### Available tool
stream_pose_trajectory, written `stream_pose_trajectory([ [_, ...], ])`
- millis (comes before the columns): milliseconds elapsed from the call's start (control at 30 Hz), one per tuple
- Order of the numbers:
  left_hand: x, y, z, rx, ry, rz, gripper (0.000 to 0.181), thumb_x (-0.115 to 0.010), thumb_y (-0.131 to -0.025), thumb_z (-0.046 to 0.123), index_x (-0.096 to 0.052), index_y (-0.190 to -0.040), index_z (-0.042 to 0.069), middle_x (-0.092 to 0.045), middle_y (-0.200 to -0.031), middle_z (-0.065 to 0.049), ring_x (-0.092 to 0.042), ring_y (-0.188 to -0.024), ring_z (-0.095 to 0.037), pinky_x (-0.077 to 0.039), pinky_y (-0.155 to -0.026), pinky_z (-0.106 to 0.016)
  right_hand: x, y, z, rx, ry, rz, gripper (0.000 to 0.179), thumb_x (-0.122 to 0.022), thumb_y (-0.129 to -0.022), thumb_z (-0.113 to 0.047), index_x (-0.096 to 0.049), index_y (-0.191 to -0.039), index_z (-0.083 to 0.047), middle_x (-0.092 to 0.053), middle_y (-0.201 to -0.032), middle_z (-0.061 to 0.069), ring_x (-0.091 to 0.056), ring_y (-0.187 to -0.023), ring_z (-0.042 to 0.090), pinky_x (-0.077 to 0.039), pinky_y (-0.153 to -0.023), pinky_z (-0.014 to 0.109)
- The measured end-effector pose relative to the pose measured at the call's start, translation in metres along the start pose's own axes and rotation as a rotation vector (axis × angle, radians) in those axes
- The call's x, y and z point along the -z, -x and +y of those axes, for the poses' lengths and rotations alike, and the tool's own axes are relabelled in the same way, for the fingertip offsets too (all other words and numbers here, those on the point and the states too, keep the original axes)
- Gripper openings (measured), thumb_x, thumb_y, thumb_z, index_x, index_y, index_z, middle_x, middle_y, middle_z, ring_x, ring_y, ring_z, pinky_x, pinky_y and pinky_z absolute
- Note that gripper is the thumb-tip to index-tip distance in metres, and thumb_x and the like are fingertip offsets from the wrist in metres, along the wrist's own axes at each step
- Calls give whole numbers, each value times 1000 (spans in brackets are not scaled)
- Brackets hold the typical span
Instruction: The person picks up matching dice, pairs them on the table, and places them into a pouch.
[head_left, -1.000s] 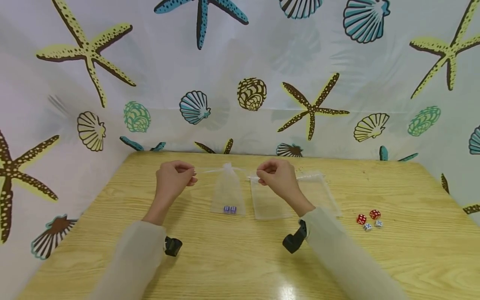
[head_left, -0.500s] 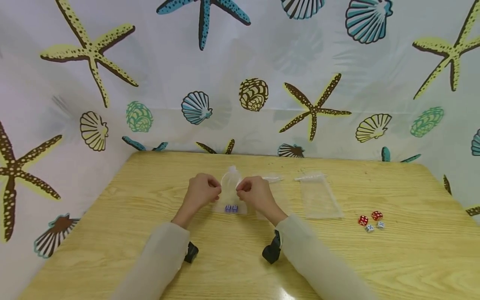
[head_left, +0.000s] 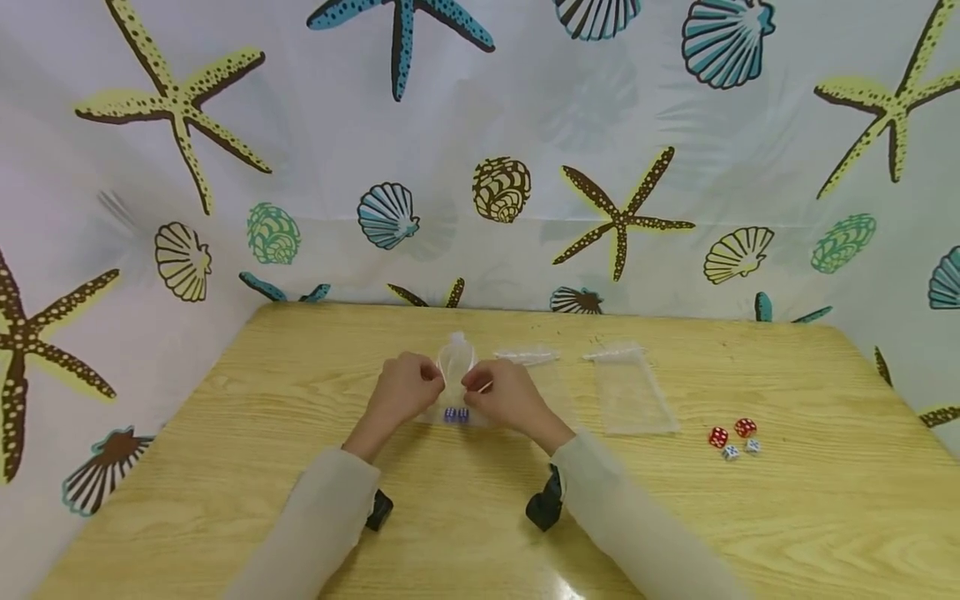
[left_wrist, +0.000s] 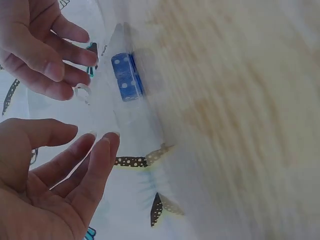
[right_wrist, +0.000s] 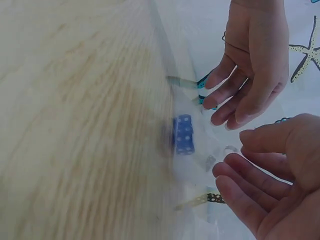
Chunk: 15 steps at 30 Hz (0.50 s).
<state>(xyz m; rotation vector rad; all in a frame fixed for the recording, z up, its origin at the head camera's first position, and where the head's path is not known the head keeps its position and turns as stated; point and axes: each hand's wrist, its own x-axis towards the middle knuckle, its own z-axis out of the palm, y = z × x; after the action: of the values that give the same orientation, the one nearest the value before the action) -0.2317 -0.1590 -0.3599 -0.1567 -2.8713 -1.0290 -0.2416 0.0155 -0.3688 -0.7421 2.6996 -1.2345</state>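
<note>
My left fingers (left_wrist: pixel 100 165) and right fingers (right_wrist: pixel 240 200) curve loosely apart, holding nothing, about the sheer bag (head_left: pixel 454 377) on the counter (head_left: pixel 450 517); a fingertip snagging its drawstring (head_left: pixel 473 358) could drag it, jostling the blue dice (head_left: pixel 450 414) inside.

Sheer, gauzy drawstring pouch (head_left: pixel 454 395) on a glossy wood-grain tabletop (head_left: pixel 457 517).
The blue dice (head_left: pixel 450 414) and, at right, red dice (head_left: pixel 717 437) look like smooth plastic; the far curtain (head_left: pixel 457 267), printed cloth; the near sleeves (head_left: pixel 322 500), matt cloth.
</note>
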Motion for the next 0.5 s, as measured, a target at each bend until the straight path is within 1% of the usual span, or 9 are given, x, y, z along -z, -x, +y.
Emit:
stream_pose_trajectory([
  [133, 1, 3, 8, 15, -52, 74, 17, -55, -86, 12, -67, -89, 1, -68, -86, -13, -61, -66, -21, -52, -60, -35, 13, 12, -1, 22, 23, 25, 16, -64, -87, -7, -69, -101, -2, -70, -97, 11, -68, -86, 24, -56, -75, 32],
  [233, -1, 6, 15, 17, -63, 103, 19, -54, -88, 14, -66, -95, 1, -67, -94, -16, -60, -66, -22, -51, -59, -35, 22, 25, 4, 37, 69, 53, 14, -64, -87, -7, -69, -100, -3, -69, -97, 10, -68, -84, 23, -56, -73, 31],
  [300, -4, 7, 20, -9, -77, 105, 22, -54, -90, 15, -66, -101, 0, -67, -102, -17, -60, -69, -22, -52, -60, -36, 30, 34, 9, 42, 95, 75, 15, -64, -87, -6, -69, -100, -3, -69, -97, 11, -68, -83, 23, -56, -72, 31],
  [367, -8, 7, 26, -47, -88, 92, 26, -55, -91, 16, -65, -108, -1, -66, -109, -18, -60, -72, -22, -53, -64, -36, 39, 44, 14, 38, 128, 99, 15, -64, -87, -6, -68, -101, -2, -69, -97, 11, -68, -82, 22, -56, -72, 32],
  [400, -10, 6, 28, -67, -88, 82, 26, -55, -92, 16, -64, -109, -2, -65, -111, -18, -60, -71, -23, -53, -65, -37, 44, 49, 17, 26, 142, 112, 15, -64, -87, -6, -68, -101, -2, -69, -97, 11, -67, -82, 22, -56, -71, 32],
  [500, -16, 3, 35, -128, -93, 54, 28, -58, -93, 16, -63, -114, -1, -63, -115, -18, -60, -76, -23, -54, -70, -38, 58, 62, 27, -10, 195, 150, 17, -65, -87, -7, -68, -102, -3, -69, -97, 11, -65, -78, 21, -55, -70, 33],
])
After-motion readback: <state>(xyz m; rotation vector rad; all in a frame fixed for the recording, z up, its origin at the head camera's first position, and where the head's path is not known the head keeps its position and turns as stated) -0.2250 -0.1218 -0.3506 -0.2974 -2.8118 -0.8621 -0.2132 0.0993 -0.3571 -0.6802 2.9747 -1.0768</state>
